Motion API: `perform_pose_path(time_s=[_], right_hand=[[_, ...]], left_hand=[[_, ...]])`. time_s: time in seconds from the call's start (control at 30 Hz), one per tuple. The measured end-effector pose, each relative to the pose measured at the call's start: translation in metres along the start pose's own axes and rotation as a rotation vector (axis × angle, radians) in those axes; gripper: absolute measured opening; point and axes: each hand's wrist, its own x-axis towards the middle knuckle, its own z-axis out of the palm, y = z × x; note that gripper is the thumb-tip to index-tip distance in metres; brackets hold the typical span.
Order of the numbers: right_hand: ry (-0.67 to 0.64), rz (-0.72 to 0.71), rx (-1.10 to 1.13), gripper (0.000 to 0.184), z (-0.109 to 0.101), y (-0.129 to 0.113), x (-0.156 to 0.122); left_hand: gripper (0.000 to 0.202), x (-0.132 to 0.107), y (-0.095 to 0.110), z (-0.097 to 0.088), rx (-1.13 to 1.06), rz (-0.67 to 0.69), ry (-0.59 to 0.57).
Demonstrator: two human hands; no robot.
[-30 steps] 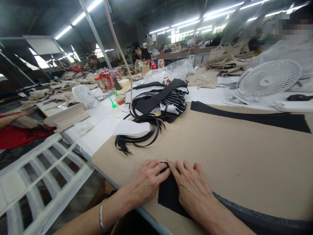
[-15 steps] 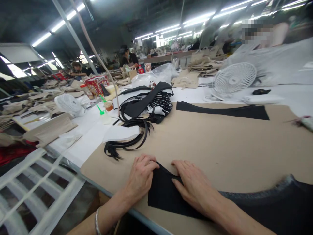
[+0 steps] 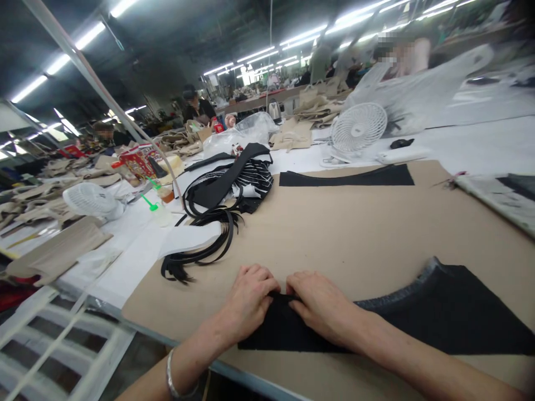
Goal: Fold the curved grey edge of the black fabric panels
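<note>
A large black cut piece (image 3: 455, 312) of fabric or leather-like material lies near the front edge of a tan board (image 3: 317, 234). Its curved upper edge shows a greyish strip toward the right. My left hand (image 3: 251, 301) pinches that upper edge near the piece's left end. Close beside it, my right hand (image 3: 320, 303) has its fingers bent over the same edge, thumb pressed against the black surface. A short stretch of folded edge shows between the hands. Some fingertips are hidden. Farther back on the board rests a second, narrow black piece (image 3: 346, 177).
Left of the board's middle are black strips (image 3: 217, 239), a white strip (image 3: 192, 236) and a striped black bundle (image 3: 251, 175). Green-tipped bottles (image 3: 156, 214) and white fans (image 3: 359, 128) stand behind. A white slatted rack (image 3: 62, 345) sits lower left. Other people work farther off.
My view has swung to the right. My hands are closer together, and my right fingers, stretched out before, now curl over the black piece's edge.
</note>
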Motion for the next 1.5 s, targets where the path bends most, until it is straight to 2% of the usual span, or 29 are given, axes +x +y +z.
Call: perform_pose_path(time_s=[0.37, 0.6, 0.8, 0.9, 0.97, 1.07, 1.2, 1.37, 1.5], right_hand=[[0.077, 0.005, 0.101, 0.017, 0.012, 0.005, -0.004], [0.141, -0.113, 0.093, 0.019, 0.022, 0.011, -0.01], [0.155, -0.277, -0.059, 0.025, 0.025, 0.019, -0.017], [0.137, -0.271, -0.061, 0.018, 0.02, 0.02, -0.018], [0.118, -0.222, -0.02, 0.014, 0.015, 0.019, -0.018], [0.077, -0.153, 0.001, 0.014, 0.006, 0.019, -0.017], [0.025, -0.114, -0.027, 0.018, -0.002, 0.018, -0.017], [-0.013, -0.073, -0.047, 0.015, -0.008, 0.018, -0.018], [-0.061, -0.079, -0.007, 0.012, -0.016, 0.025, -0.021]], left_hand=[[0.039, 0.01, 0.005, 0.009, -0.071, 0.04, 0.02], [0.034, 0.001, 0.001, 0.016, 0.002, 0.073, 0.038], [0.032, -0.016, -0.003, 0.035, 0.141, 0.182, 0.15], [0.034, -0.024, -0.007, 0.044, 0.141, 0.24, 0.253], [0.035, -0.026, -0.009, 0.045, 0.104, 0.241, 0.276], [0.034, -0.024, -0.006, 0.041, -0.026, 0.199, 0.263], [0.025, -0.012, 0.008, 0.032, -0.138, 0.057, 0.245], [0.032, 0.005, 0.025, 0.028, -0.156, -0.027, 0.069], [0.032, 0.01, 0.032, 0.027, -0.131, -0.071, 0.026]])
